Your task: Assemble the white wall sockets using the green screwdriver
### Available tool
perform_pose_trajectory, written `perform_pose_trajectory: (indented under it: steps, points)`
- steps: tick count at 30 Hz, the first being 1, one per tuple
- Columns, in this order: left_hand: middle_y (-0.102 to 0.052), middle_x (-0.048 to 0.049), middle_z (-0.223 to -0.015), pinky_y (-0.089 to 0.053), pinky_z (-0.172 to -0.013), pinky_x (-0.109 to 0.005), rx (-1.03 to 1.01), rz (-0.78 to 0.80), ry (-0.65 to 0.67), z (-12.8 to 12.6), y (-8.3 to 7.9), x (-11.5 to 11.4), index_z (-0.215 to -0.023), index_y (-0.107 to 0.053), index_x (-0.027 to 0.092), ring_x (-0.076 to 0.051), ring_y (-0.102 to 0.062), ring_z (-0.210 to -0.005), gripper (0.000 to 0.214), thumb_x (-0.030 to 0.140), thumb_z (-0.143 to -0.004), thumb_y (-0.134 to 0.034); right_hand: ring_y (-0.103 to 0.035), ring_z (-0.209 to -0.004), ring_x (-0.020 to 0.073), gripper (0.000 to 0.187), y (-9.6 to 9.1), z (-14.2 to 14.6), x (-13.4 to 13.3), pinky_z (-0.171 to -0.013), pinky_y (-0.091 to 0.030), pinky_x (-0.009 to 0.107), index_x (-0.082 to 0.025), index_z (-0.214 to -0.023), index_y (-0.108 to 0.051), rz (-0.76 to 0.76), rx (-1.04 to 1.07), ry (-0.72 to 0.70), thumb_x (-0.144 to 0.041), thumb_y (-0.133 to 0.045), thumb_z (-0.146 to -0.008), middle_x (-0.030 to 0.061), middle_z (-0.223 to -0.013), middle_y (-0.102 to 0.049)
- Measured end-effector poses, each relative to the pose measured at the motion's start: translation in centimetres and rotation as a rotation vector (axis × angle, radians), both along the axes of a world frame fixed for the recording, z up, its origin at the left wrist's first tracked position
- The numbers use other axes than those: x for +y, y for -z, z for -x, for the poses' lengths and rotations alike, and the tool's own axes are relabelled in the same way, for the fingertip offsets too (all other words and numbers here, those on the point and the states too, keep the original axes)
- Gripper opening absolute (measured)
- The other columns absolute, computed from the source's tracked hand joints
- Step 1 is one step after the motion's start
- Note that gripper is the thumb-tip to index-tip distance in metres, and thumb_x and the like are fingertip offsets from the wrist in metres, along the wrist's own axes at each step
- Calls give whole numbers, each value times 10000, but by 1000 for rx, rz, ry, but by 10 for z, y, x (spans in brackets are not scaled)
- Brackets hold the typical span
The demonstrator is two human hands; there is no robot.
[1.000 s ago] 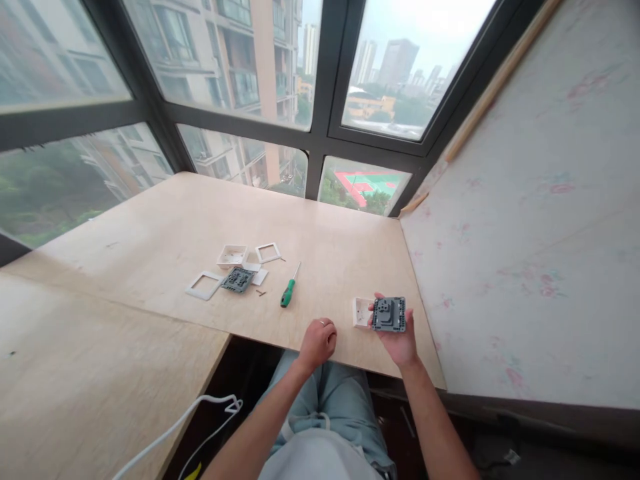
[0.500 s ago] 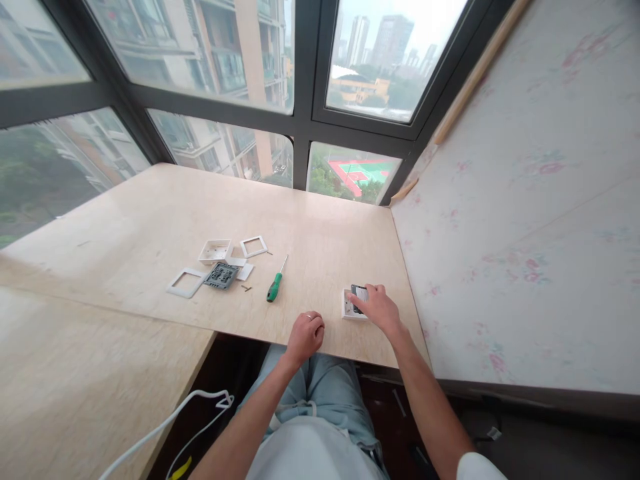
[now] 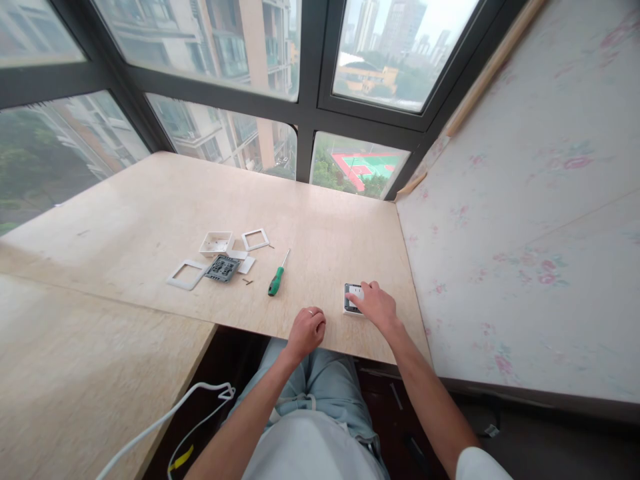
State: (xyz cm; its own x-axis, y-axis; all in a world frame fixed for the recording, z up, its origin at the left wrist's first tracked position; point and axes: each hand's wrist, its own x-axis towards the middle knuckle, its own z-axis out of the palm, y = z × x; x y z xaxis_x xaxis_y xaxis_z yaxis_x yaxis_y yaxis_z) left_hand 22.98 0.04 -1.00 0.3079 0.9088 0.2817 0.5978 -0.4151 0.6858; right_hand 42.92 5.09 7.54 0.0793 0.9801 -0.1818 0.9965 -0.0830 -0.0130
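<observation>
My right hand grips a wall socket module with a white face and a dark grey frame. The module sits over a white mounting box near the table's front right; my fingers cover its right side. Curled closed at the table's front edge, my left hand wears a ring; whatever its fingers may hold is hidden. Between the hands and the loose parts lies a green-handled screwdriver, its shaft pointing away from me.
Left of the screwdriver lie a grey switch module, a second white box, white frames, white plates and small screws. A flowered wall bounds the right; windows stand behind. A white cable hangs at lower left.
The socket module, tilted half over the white box before, now lies flatter across it under my right hand. My left hand stays closed in nearly the same place. The view has shifted slightly.
</observation>
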Motion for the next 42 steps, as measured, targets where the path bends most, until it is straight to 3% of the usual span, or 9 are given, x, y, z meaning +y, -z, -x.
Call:
perform_pose_trajectory:
  steps: [5,9,12,15,17,21,26,32,42]
  points:
    - [-680,-66,-867,-446,-796,-346,-36,33,11,2,1,0,-737,-642,198,-205,-600,-828,202,52,-795,-515,-640,-1056,301,569,-2,-17,1,-849,-486,376,-168,-1242,-586,-19,86,-28,-614,-491,-902,182,-1223,-589]
    - [-682,-47,-893,-468,-807,-331,-78,69,4,1,-1,4,-799,-642,198,-190,-619,-852,236,24,-780,-483,-356,-1411,326,799,9,-44,3,-1108,-338,463,-193,-1427,-440,-26,336,-241,-556,-706,-767,182,-1520,-373]
    - [-668,-53,-983,-501,-799,-336,-116,117,1,-3,-6,13,-1013,-623,193,-181,-631,-840,294,59,-777,-509,-234,-1476,312,974,22,-61,2,-1165,-262,505,-223,-1491,-347,33,501,-351,-523,-787,-676,165,-1593,-261]
    - [-576,-115,-1286,-488,-958,-411,-157,165,88,-13,-13,26,-1293,-490,198,-237,-604,-1100,553,153,-758,-625,-299,-1451,308,957,30,-69,0,-1169,-270,518,-215,-1495,-347,55,585,-397,-442,-803,-685,167,-1553,-353]
    - [-435,-147,-1467,-390,-1095,-478,-126,175,177,-21,-16,37,-1423,-360,208,-293,-450,-1336,766,209,-735,-698,-342,-1425,314,914,33,-70,-2,-1165,-284,522,-202,-1479,-382,51,604,-420,-396,-808,-693,163,-1516,-414]
    - [-319,-192,-1551,-305,-1154,-524,-14,198,325,-36,-17,56,-1507,-200,188,-339,-283,-1451,1018,240,-676,-786,-386,-1385,331,864,33,-66,-6,-1139,-328,542,-210,-1454,-428,21,619,-435,-368,-814,-698,157,-1482,-453]
    - [-389,-189,-1512,-354,-1123,-524,0,204,339,-30,-11,59,-1497,-236,206,-347,-366,-1408,979,279,-696,-795,-425,-1343,340,918,41,-52,-19,-1123,-361,547,-210,-1476,-397,-42,671,-451,-395,-831,-688,170,-1446,-477]
    - [-402,-176,-1497,-341,-1136,-538,-37,270,321,-6,-7,48,-1488,-278,216,-338,-384,-1390,939,321,-712,-797,-284,-1451,335,1055,55,-42,-37,-1176,-280,553,-224,-1549,-214,16,812,-370,-457,-810,-710,179,-1564,-317]
    - [-368,-131,-1535,-326,-1155,-517,-78,251,282,-9,-10,39,-1490,-290,252,-314,-355,-1413,899,340,-740,-777,-259,-1470,306,975,58,-52,-48,-1197,-241,528,-269,-1536,-252,80,969,-215,-457,-784,-741,141,-1584,-296]
